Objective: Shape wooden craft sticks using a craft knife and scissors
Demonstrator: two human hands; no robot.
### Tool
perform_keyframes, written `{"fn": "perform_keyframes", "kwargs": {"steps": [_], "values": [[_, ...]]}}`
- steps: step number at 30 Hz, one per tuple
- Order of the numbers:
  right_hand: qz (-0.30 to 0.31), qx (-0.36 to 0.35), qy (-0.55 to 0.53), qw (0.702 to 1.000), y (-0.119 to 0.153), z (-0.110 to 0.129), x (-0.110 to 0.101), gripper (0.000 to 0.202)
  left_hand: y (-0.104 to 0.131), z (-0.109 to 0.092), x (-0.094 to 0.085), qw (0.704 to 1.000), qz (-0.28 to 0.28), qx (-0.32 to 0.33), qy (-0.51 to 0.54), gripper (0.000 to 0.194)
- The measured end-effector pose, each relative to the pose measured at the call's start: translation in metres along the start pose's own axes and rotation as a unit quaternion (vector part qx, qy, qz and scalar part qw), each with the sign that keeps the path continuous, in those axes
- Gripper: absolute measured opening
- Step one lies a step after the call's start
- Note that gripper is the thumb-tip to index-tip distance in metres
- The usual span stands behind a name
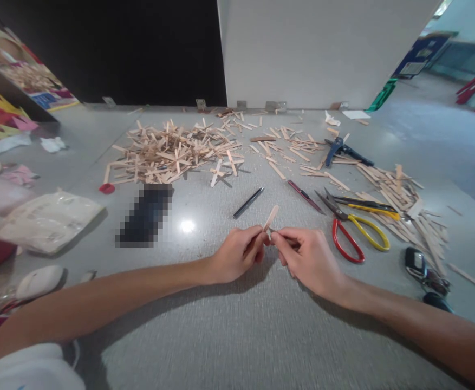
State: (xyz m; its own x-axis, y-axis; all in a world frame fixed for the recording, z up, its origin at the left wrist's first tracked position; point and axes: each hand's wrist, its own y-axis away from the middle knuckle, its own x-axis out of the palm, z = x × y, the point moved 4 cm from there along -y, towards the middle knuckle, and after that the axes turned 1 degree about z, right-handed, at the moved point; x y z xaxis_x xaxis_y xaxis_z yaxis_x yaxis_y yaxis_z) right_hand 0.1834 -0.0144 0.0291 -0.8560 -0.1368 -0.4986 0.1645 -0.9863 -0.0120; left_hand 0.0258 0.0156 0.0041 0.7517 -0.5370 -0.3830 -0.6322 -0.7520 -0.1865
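Near the middle of the table, my left hand is closed on a small wooden stick, whose rounded end points up and away. Just right of it, my right hand is closed around a thin, dark object, mostly hidden by the fingers, with its tip close to the stick. Beyond the hands lie a black pen and a dark red slim tool. Scissors with one red and one yellow handle rest to the right of my right hand.
A large heap of wooden sticks stands at the back left; more pieces lie at right. Blue pliers, keys, a pixelated dark object, a plastic packet and a white mouse surround the hands.
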Motion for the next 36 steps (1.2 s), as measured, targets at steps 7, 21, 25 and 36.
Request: {"fn": "perform_keyframes", "kwargs": {"steps": [7, 21, 25, 36], "values": [[0.033, 0.048, -0.041, 0.997, 0.0, -0.002, 0.008, 0.043, 0.0, 0.006, 0.003, 1.0, -0.018, 0.01, -0.011, 0.032], [-0.013, -0.134, 0.131, 0.982, -0.008, -0.008, -0.002, 0.047, -0.003, 0.004, -0.001, 1.0, -0.01, -0.015, 0.014, 0.045], [-0.012, -0.126, 0.128, 0.984, -0.01, -0.01, -0.003, 0.046, -0.004, 0.002, -0.001, 1.0, -0.005, -0.02, 0.015, 0.045], [0.055, 0.059, -0.056, 0.995, -0.004, 0.002, 0.007, 0.041, -0.001, 0.007, 0.001, 0.999, -0.032, 0.015, -0.022, 0.033]]}}
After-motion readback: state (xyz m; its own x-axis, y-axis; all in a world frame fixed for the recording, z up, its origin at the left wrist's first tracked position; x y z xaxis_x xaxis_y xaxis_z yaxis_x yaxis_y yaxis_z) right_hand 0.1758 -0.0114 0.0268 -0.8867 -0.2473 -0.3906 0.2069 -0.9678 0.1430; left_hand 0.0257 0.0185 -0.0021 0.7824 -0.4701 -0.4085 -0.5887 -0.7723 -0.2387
